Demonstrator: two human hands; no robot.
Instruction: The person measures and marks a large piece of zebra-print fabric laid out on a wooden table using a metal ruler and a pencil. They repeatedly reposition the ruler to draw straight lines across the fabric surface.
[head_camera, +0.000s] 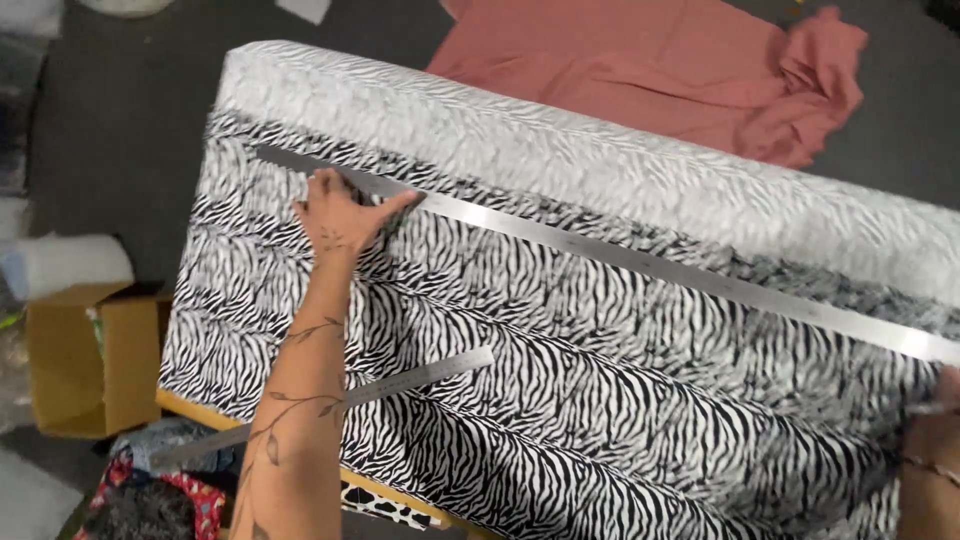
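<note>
Fingers (318, 190) of the left hand (340, 215) are spread wide and pressed flat, palm down, on the near end of a long steel ruler (600, 255). Nothing is gripped; the thumb reaches to the right along the ruler's lower edge. The tattooed forearm runs from the bottom of the view up to this hand.

Long steel ruler lies flat on zebra-print fabric (560, 400), running diagonally from the upper left, under the left hand, to the right edge of the view. It sits just below a fold where the fabric turns up into a paler band.

Right hand (935, 440) shows only partly at the lower right edge, close to the far end of the ruler. Its fingers appear to rest on the fabric; whether they are spread or closed cannot be told.

A second, shorter steel ruler (400, 385) lies on the fabric below, partly crossed by the left forearm and apart from both hands.

Fabric covers the worktop, whose yellow edge (190, 408) shows at the lower left. On the floor lie a pink cloth (650, 60) beyond the worktop and an open cardboard box (90, 360) to the left
</note>
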